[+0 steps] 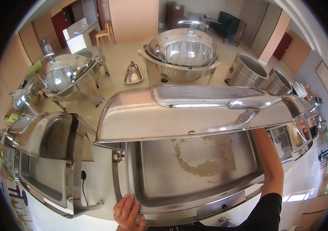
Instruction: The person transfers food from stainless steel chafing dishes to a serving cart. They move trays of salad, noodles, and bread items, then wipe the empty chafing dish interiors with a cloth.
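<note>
A rectangular stainless-steel chafing-dish pan (158,179) lies before me under a raised roll-top lid (181,118). A patchy tan residue (198,169) marks the pan's floor. My left hand (128,212) grips the pan's near left corner, fingers over the rim and thumb at the front side. My right forearm (270,161) reaches along the pan's right end and passes behind the lid, which hides my right hand. The lid carries a polished metal handle (253,103), and a small brown spot sits near its lower edge. Below the pan's front is a panel with a black knob (224,206).
Another chafing dish (42,138) stands open at left, beside a black plug and cord (83,176). Round chafers (181,55) (65,72), a tray with tongs (133,73) and steel pots (247,69) stand beyond. Food pans (296,134) sit at right.
</note>
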Demonstrator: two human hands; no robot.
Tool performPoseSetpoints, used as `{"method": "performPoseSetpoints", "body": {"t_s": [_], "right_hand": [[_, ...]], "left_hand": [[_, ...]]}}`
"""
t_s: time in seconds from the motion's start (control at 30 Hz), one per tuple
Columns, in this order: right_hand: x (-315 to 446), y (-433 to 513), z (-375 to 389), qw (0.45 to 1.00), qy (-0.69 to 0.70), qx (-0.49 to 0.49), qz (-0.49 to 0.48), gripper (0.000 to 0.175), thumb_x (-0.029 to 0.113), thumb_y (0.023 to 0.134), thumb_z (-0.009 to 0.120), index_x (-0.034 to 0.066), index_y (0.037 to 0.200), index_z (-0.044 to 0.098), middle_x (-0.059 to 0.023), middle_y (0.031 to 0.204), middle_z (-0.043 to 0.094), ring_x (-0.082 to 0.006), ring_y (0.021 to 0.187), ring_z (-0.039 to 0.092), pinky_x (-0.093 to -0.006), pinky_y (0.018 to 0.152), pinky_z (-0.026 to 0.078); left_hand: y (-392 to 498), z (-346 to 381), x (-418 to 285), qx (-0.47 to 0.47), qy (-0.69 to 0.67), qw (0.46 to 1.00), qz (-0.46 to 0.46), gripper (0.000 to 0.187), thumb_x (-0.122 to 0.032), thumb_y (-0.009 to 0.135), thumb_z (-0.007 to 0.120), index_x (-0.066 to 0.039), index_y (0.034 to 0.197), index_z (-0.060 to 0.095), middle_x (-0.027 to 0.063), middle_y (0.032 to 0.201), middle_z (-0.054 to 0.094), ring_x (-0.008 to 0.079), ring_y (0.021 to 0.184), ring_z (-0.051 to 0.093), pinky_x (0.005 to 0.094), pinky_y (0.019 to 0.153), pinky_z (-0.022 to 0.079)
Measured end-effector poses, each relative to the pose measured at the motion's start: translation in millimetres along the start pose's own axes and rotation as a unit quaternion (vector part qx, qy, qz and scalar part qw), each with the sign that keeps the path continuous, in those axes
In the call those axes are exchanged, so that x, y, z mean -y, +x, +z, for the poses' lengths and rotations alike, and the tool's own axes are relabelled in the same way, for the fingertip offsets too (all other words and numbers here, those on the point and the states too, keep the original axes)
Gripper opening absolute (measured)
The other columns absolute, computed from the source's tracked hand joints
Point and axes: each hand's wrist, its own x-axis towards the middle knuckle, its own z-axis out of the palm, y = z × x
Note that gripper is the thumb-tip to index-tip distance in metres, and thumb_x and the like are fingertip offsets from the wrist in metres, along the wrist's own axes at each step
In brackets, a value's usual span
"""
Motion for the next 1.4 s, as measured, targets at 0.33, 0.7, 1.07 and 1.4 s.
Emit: {"method": "performPoseSetpoints", "body": {"t_s": [0.33, 0.7, 1.07, 1.4], "right_hand": [[59.7, -3.2, -29.6, 0.999, 0.022, -0.027, -0.001, 0.028, 0.012, 0.077, 0.053, 0.0073, 0.104, 0.06, -0.0136, 0.102, 0.061, -0.0321, 0.098, 0.056, -0.0459, 0.087, 0.041], [242.3, -13.4, -69.2, 0.984, 0.156, -0.048, -0.078, 0.027, 0.013, 0.075, 0.055, 0.0068, 0.101, 0.06, -0.0131, 0.099, 0.061, -0.0316, 0.095, 0.056, -0.0449, 0.084, 0.042], [331.1, 4.7, -89.7, 0.974, 0.196, -0.04, -0.106, 0.026, 0.013, 0.073, 0.058, 0.0064, 0.098, 0.06, -0.0126, 0.096, 0.061, -0.031, 0.093, 0.057, -0.0439, 0.081, 0.043], [346.4, 9.3, -79.2, 0.979, 0.189, -0.036, -0.072, 0.025, 0.013, 0.071, 0.06, 0.006, 0.096, 0.06, -0.0121, 0.093, 0.062, -0.0305, 0.09, 0.058, -0.0431, 0.079, 0.044]], "left_hand": [[11.4, -4.8, -3.9, -0.038, -0.052, 0.998, -0.001, 0.033, -0.013, 0.074, 0.051, 0.004, 0.099, 0.063, 0.0246, 0.111, 0.058, 0.0415, 0.105, 0.055, 0.044, 0.088, 0.042], [5.1, -7.3, 0.2, 0.029, -0.011, 1.0, 0.004, 0.04, -0.018, 0.06, 0.058, -0.002, 0.096, 0.064, 0.0192, 0.115, 0.058, 0.0332, 0.108, 0.054, 0.0416, 0.086, 0.039], [4.3, -5.1, 2.5, -0.023, -0.031, 0.999, -0.01, 0.036, -0.018, 0.063, 0.058, -0.005, 0.095, 0.066, 0.0142, 0.112, 0.062, 0.0253, 0.105, 0.058, 0.0341, 0.083, 0.041], [3.3, -4.6, 2.6, -0.046, -0.052, 0.998, -0.004, 0.036, -0.017, 0.062, 0.056, -0.003, 0.093, 0.066, 0.0165, 0.111, 0.061, 0.0281, 0.105, 0.058, 0.0357, 0.082, 0.042]]}}
